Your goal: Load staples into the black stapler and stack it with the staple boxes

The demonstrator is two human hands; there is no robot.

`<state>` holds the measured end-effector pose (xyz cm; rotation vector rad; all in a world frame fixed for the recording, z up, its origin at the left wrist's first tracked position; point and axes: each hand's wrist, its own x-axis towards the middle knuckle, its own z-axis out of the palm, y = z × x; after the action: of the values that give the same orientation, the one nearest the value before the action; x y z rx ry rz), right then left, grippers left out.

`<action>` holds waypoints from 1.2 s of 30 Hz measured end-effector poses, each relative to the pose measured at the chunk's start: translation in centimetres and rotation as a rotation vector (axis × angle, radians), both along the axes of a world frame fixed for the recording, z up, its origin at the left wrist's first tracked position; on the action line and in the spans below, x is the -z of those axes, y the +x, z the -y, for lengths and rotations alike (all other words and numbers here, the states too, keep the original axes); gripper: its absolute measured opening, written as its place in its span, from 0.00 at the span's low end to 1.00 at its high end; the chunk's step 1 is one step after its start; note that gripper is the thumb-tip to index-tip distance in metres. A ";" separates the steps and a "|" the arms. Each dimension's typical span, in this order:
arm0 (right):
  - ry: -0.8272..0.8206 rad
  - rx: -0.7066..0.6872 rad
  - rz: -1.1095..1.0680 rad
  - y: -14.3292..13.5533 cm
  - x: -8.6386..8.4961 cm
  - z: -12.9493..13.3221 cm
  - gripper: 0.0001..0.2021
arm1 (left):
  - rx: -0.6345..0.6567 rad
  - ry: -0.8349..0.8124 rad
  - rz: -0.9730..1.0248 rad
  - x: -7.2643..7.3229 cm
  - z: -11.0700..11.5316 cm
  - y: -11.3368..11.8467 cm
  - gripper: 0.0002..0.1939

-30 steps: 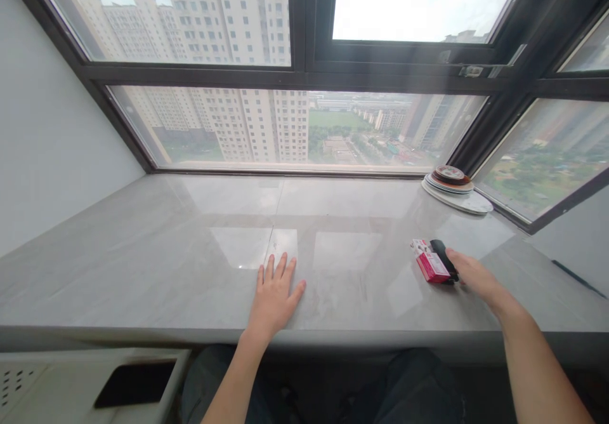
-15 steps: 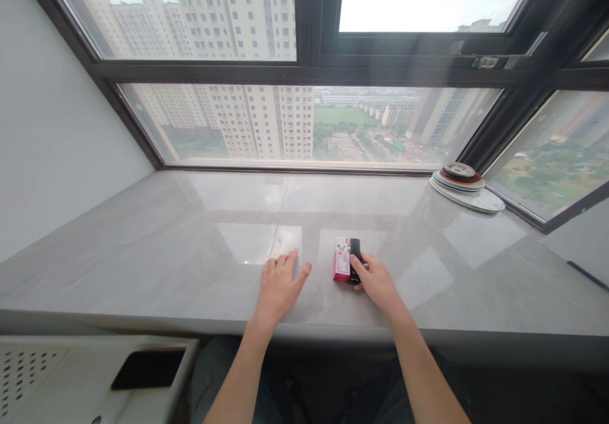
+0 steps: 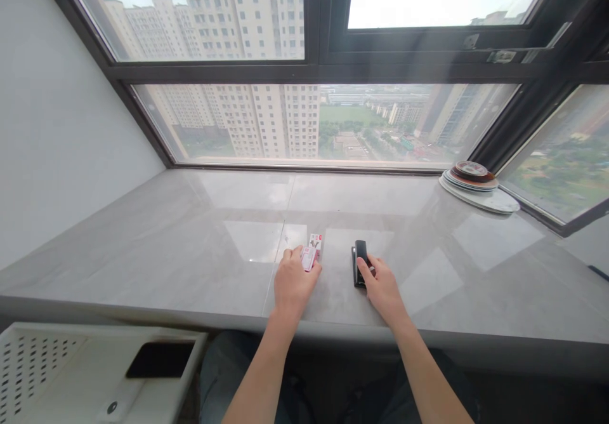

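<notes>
A black stapler (image 3: 360,254) lies lengthwise on the grey stone sill, and my right hand (image 3: 382,284) is closed on its right side with the thumb over the top. To its left, apart from it, is a small pink and white box (image 3: 309,256) with printing on it. My left hand (image 3: 295,282) grips this box between thumb and fingers, which cover part of its near end. Whether the box rests on the sill or is slightly raised, I cannot tell.
A stack of plates (image 3: 478,189) stands at the right back corner by the window frame. The grey sill (image 3: 190,240) runs up to the window. Below its front edge on the left is a white plastic unit with holes (image 3: 90,386), with a black phone-like slab (image 3: 159,359) on it.
The box, which lay against the stapler's left side, has moved left and is now in my left hand, which was empty with fingers spread. My right hand stays on the stapler.
</notes>
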<state>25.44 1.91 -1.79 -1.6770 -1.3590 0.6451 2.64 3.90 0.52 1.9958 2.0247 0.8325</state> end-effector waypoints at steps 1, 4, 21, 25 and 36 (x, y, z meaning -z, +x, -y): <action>-0.037 -0.008 -0.034 0.4 0.0 0.5 0.27 | -0.023 0.004 0.004 0.0 -0.2 -1.1 0.21; -0.112 -0.026 -0.104 0.9 0.0 1.4 0.29 | -0.127 0.019 -0.011 0.0 -1.5 -4.9 0.19; -0.077 0.022 -0.084 0.4 0.0 1.6 0.31 | -0.317 0.094 -0.175 1.1 1.1 -12.3 0.18; -0.018 0.002 0.077 0.3 0.0 1.5 0.28 | -0.223 0.216 -0.126 0.3 2.4 -7.5 0.18; 0.011 0.037 0.155 1.9 -0.5 3.2 0.23 | 0.057 0.084 -0.077 0.6 -0.3 0.2 0.23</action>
<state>27.34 -1.26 -1.24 -1.7693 -1.4328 0.4944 2.88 4.20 -0.06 2.1521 1.9941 0.8553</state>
